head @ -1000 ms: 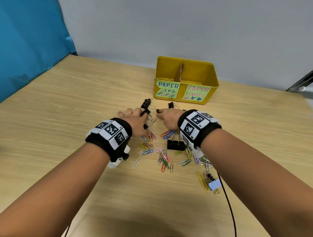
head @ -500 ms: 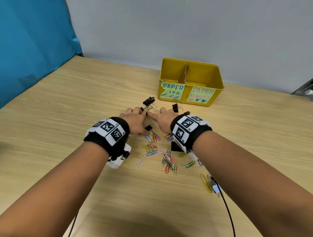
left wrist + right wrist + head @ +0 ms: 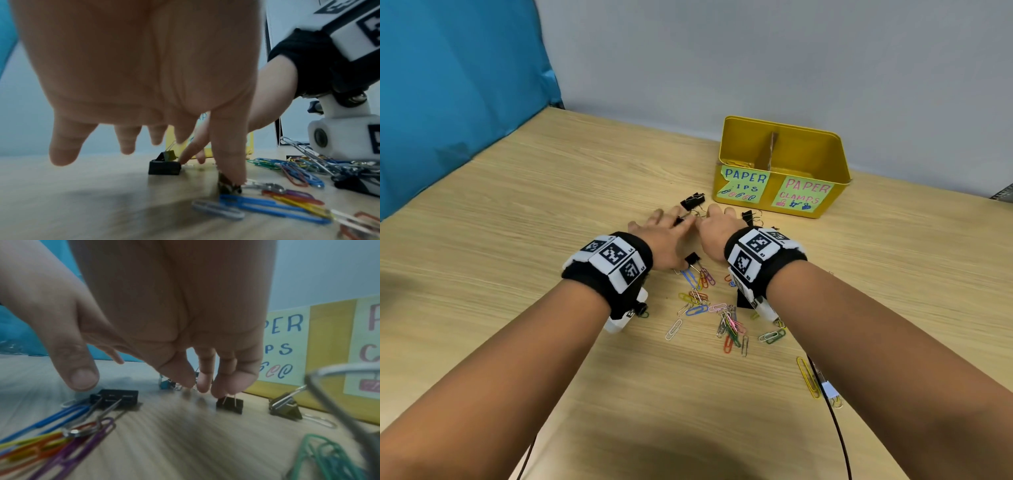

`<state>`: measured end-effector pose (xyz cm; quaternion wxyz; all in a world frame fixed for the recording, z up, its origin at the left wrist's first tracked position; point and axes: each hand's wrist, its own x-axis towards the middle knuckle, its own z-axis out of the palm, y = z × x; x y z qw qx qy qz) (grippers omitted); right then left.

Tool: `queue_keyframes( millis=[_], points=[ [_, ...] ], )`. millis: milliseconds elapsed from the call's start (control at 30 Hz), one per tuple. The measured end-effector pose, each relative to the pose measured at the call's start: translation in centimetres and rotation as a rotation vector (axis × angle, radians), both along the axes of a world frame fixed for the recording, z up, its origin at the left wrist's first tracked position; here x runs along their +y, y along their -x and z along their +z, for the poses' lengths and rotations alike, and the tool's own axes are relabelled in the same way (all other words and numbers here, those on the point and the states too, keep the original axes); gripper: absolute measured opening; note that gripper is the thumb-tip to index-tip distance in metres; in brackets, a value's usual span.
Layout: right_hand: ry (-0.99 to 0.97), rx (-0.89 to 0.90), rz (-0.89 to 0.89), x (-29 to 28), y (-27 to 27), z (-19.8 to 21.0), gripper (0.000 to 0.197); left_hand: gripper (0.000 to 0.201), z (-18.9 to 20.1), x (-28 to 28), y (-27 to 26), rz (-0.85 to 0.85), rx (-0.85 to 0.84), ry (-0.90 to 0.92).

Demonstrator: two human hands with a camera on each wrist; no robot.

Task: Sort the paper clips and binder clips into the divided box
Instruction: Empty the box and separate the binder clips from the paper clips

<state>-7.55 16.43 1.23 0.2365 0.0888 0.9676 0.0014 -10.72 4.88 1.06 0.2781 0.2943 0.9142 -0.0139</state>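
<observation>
Your count: one box, two labels, two hands, several binder clips and a heap of paper clips.

You have one yellow divided box [image 3: 828, 161] with two compartments and two paper labels [image 3: 744, 186] on its front. You can make out at least five black binder clips [image 3: 692, 202] in the head view: one ahead of your hands, one between them at the fingertips, one by your left thumb, one near the box, one under your right wrist. One pale binder clip [image 3: 829, 390] lies by your right forearm. The coloured paper clips [image 3: 729, 325] number roughly two dozen; they overlap too much for an exact count. Two hands show, left hand [image 3: 666, 236] and right hand [image 3: 717, 229].
</observation>
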Motion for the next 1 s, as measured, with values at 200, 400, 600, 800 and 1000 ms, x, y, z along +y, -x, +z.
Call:
queue_keyframes(
  millis=[200, 400, 600, 800, 1000],
  points=[
    [-0.044, -0.058, 0.12, 0.7, -0.2, 0.2, 0.05, 0.09, -0.3, -0.5, 0.6, -0.007, -0.035, 0.057],
    [0.06, -0.019, 0.209, -0.3, 1.0, 0.5, 0.054, 0.091, -0.3, -1.5, 0.6, 0.026, -0.081, -0.007],
    [-0.066, -0.192, 0.242, -0.7, 0.2, 0.5, 0.066, 0.087, 0.0, -1.9, 0.8, 0.036, -0.067, 0.019],
    [0.014, -0.125, 0.207, 1.5, -1.0, 2.4, 0.037, 0.088, 0.4, -2.5, 0.1, 0.039, -0.026, -0.023],
    [0.107, -0.175, 0.184, 3.3, -3.3, 1.3, 0.045, 0.065, 1.2, -0.7, -2.3, -0.239, -0.066, 0.062]
  ],
)
